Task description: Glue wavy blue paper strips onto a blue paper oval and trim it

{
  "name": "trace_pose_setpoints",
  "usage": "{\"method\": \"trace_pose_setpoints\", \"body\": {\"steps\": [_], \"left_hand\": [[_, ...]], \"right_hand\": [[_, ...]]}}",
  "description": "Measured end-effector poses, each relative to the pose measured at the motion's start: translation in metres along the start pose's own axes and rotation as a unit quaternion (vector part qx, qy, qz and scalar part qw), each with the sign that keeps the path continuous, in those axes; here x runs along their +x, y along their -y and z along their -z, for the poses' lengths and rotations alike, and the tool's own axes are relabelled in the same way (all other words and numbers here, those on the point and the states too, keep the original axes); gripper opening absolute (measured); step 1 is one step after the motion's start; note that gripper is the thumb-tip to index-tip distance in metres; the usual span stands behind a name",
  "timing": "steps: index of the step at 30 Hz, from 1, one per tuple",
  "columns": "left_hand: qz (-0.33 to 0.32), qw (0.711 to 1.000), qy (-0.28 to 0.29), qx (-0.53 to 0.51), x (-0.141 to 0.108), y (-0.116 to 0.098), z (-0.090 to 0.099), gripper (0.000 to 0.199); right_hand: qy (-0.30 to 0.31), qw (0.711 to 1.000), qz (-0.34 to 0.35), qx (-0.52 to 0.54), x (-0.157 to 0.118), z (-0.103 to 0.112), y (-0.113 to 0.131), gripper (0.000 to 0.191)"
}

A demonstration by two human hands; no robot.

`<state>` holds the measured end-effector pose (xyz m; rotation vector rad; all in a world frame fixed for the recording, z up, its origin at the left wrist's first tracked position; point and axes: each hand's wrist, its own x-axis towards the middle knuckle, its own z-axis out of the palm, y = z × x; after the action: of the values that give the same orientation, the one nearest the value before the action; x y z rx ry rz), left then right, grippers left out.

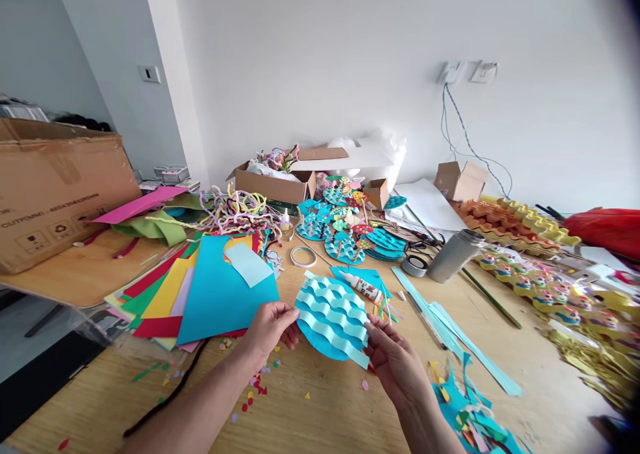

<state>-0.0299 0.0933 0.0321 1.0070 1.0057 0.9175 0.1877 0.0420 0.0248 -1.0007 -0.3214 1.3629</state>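
Between my hands, above the table, is a round blue paper disc (320, 342) with several rows of light-blue wavy paper strips (333, 307) across it. My left hand (274, 326) pinches its left edge between thumb and fingers. At the right edge my right hand (393, 354) grips it near the ends of the strips. One strip's end sticks out past the disc at the lower right. Just behind the disc lie a glue bottle (364, 286) and a blue paper piece (375, 277).
Coloured paper sheets (225, 307) are stacked at left, near a cardboard box (60, 194). Finished-looking blue wave pieces (345, 244) stand behind. A steel flask (456, 254), light-blue strips (450, 334), blue scraps (460, 401) and egg trays (515, 231) occupy the right.
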Motion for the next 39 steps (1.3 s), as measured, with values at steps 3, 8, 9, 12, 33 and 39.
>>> {"method": "trace_pose_setpoints", "body": {"steps": [3, 8, 9, 12, 33, 39], "left_hand": [[-0.006, 1.0, -0.004, 0.009, 0.001, 0.0016, 0.0006, 0.035], [-0.004, 1.0, 0.001, 0.006, 0.0013, 0.0006, 0.0007, 0.036], [-0.002, 1.0, 0.004, 0.001, 0.0009, -0.0001, 0.0009, 0.036], [0.008, 0.999, 0.012, -0.043, -0.0004, -0.0027, 0.0022, 0.041], [-0.073, 0.994, -0.081, 0.002, 0.0024, -0.0052, 0.0045, 0.026], [-0.055, 0.997, -0.057, 0.004, 0.005, -0.0019, 0.0066, 0.026]], "right_hand": [[0.004, 1.0, -0.003, 0.0, -0.0004, 0.0003, -0.0007, 0.042], [0.007, 1.0, 0.007, 0.003, -0.0011, -0.0018, -0.001, 0.04], [0.009, 1.0, 0.01, 0.005, -0.0012, -0.0023, -0.0008, 0.04], [0.011, 1.0, 0.014, 0.002, -0.0015, -0.0036, -0.0001, 0.042], [0.071, 0.995, 0.005, -0.072, 0.0002, 0.0013, -0.0054, 0.04], [0.084, 0.994, 0.009, -0.064, -0.0007, -0.0001, -0.0047, 0.036]]}}
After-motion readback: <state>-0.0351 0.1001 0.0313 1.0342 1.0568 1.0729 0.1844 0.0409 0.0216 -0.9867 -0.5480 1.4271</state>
